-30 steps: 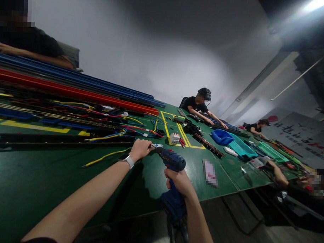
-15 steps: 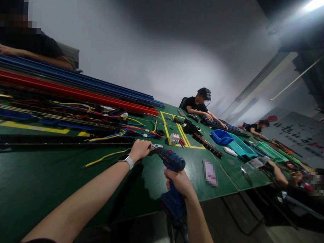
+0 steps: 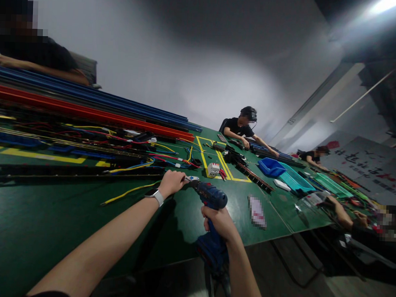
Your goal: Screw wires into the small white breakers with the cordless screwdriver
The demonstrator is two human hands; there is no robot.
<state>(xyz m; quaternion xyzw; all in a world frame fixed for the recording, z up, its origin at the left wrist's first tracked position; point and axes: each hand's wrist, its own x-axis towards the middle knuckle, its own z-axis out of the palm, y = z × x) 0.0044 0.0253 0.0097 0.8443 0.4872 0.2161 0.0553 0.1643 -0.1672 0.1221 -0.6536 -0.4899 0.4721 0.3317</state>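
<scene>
My right hand [image 3: 219, 219] grips the handle of a blue cordless drill [image 3: 211, 194], which points left and away from me over the green table. The drill's tip reaches the closed fingers of my left hand [image 3: 172, 183]. What those fingers pinch is too small and hidden to make out. Just behind the drill's chuck lies a small white-and-blue piece [image 3: 193, 178]. A white block-shaped breaker [image 3: 213, 169] with red wires stands past the drill. Near my left wrist, a yellow wire [image 3: 131, 191] lies on the table.
Long black rails and bundled wires [image 3: 152, 157] stretch along the left, with red [image 3: 89, 112] and blue rails [image 3: 105, 103] behind. A blue bin [image 3: 271, 167] and a teal tray [image 3: 296, 180] stand right. Co-workers sit across the table and at the right; one person's hand [image 3: 340, 214] shows there.
My hands and the drill have hardly moved. Across the table, a co-worker's hand has shifted slightly to the left.
</scene>
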